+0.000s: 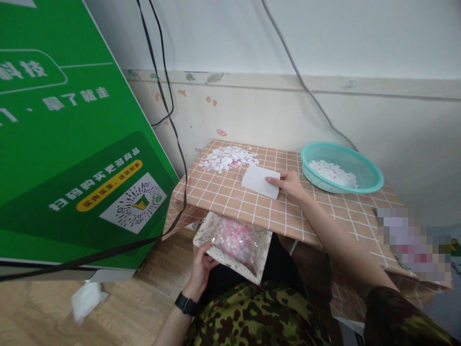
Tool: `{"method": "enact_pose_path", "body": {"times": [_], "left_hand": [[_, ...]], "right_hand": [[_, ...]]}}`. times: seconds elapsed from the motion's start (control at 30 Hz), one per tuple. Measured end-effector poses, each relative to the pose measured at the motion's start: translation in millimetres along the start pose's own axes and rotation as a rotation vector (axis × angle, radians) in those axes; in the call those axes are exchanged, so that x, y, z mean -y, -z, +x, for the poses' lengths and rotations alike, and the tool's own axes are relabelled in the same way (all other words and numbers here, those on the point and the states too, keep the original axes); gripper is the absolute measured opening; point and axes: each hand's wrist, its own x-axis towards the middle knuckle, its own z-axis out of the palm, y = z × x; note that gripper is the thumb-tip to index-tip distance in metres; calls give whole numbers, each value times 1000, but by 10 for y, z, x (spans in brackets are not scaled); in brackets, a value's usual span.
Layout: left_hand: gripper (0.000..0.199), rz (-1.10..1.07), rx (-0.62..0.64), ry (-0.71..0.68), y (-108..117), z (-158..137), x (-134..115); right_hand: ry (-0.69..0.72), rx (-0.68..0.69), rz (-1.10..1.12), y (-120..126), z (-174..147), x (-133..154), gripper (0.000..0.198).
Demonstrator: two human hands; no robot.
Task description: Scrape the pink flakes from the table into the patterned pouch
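My left hand [202, 264] grips the near left edge of a shallow speckled box [264, 254] just below the table's front edge. Inside the box lie pink and white scraps [236, 240] with shiny clear plastic about them. Over the tabletop, my right hand [288, 183] pinches a white card [260, 181] at its right side, thumb on top. Beyond the card a loose heap of white paper scraps [226, 158], with a few pink bits, is spread on the checked cloth.
A turquoise plastic basket [376, 180] with white scraps [333, 173] stands at the table's right. The brown checked tablecloth [288, 218] hangs over the front edge. A green printed board [72, 120] and a black strap [180, 158] are at left. White plastic [87, 300] lies on the floor.
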Motion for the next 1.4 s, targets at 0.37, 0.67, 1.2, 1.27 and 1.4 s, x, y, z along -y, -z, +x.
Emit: {"method": "enact_pose_path", "body": {"times": [0.37, 0.67, 1.2, 1.27, 1.4], "left_hand": [[46, 10, -31, 24, 38, 33, -149], [58, 17, -19, -7, 23, -7, -182], [60, 22, 34, -7, 44, 34, 160], [60, 29, 39, 3, 45, 44, 162], [59, 17, 49, 4, 51, 67, 145]], "right_hand": [[75, 171, 33, -151, -98, 158, 41], [0, 373, 43, -239, -219, 229, 44], [-38, -63, 7, -490, 166, 81, 58], [-15, -90, -58, -536, 189, 105, 53], [54, -117, -199, -621, 201, 128, 45]]}}
